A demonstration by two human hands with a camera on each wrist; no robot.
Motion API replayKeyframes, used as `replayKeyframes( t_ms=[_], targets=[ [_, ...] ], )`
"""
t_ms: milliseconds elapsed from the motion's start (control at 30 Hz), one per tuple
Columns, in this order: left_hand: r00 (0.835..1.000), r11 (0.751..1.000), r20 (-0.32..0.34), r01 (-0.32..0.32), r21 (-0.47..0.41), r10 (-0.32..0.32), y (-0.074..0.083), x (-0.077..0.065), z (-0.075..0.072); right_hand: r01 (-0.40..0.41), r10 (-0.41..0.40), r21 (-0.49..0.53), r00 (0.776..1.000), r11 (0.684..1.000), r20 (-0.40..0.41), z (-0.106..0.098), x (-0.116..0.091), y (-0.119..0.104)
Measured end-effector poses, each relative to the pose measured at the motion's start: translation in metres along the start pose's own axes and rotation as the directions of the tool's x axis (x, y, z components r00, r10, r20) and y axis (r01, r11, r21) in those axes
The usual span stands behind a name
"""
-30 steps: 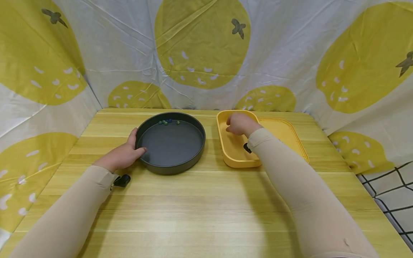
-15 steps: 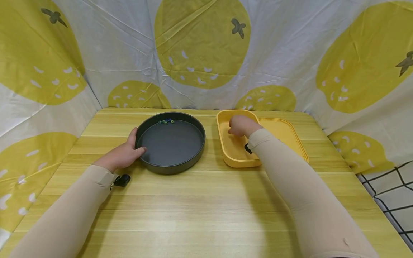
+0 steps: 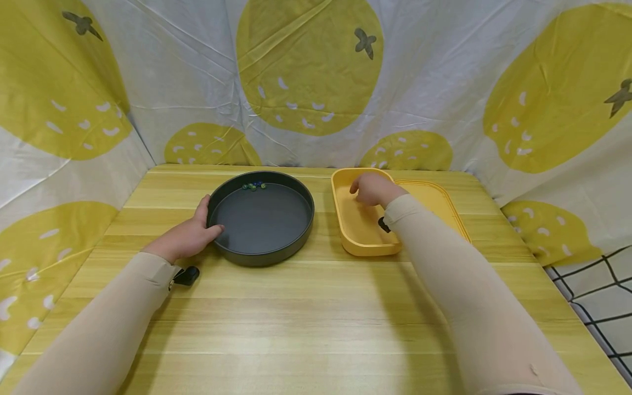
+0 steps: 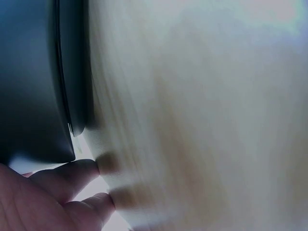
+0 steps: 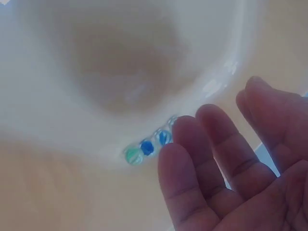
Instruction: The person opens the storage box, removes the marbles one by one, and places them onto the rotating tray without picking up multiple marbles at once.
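Note:
A round dark grey cake pan (image 3: 264, 225) stands left of centre on the table, with several small marbles (image 3: 254, 186) gathered along its far inner wall. My left hand (image 3: 190, 236) grips its left side, thumb over the rim and fingers outside. In the left wrist view, fingertips (image 4: 107, 199) rest low beside the pan. Inside the yellow rectangular box (image 3: 370, 250), my right hand (image 3: 376, 190) reaches down at the far end. The right wrist view shows its fingers loosely extended beside several blue and green glass marbles (image 5: 147, 147) lined up along the box's edge; the fingers partly cover one.
A flat yellow lid (image 3: 439, 206) lies right of the box, partly behind the right sleeve (image 3: 444, 280). Lemon-print cloth (image 3: 311, 82) hangs behind and at both sides of the wooden table (image 3: 286, 329). Black wire grid (image 3: 607, 285) shows at the right edge.
A lone marble in the pan has rolled left to join the others. My right hand has shifted slightly right within the box, its fingers loosening. The left hand stays on the pan.

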State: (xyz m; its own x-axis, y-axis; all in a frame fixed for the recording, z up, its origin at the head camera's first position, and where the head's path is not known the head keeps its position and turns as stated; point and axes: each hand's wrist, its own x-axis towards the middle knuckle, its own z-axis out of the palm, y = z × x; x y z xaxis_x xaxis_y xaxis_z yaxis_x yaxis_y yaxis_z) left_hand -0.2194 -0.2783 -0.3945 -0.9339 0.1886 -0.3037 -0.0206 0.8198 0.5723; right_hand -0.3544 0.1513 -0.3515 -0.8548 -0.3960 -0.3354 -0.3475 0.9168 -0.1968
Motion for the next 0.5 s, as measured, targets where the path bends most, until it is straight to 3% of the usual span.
replayKeyframes(
  t_ms=[233, 500],
  targets=[
    [1.000, 1.000, 0.004, 0.004, -0.009, -0.004, 0.002, -0.001, 0.000, -0.002, 0.002, -0.008, 1.000, 1.000, 0.008, -0.002, -0.001, 0.009],
    [1.000, 1.000, 0.008, 0.005, -0.029, -0.005, 0.001, 0.000, 0.001, -0.066, 0.067, 0.013, 0.998, 0.998, -0.023, -0.007, -0.002, 0.020]
  ],
)
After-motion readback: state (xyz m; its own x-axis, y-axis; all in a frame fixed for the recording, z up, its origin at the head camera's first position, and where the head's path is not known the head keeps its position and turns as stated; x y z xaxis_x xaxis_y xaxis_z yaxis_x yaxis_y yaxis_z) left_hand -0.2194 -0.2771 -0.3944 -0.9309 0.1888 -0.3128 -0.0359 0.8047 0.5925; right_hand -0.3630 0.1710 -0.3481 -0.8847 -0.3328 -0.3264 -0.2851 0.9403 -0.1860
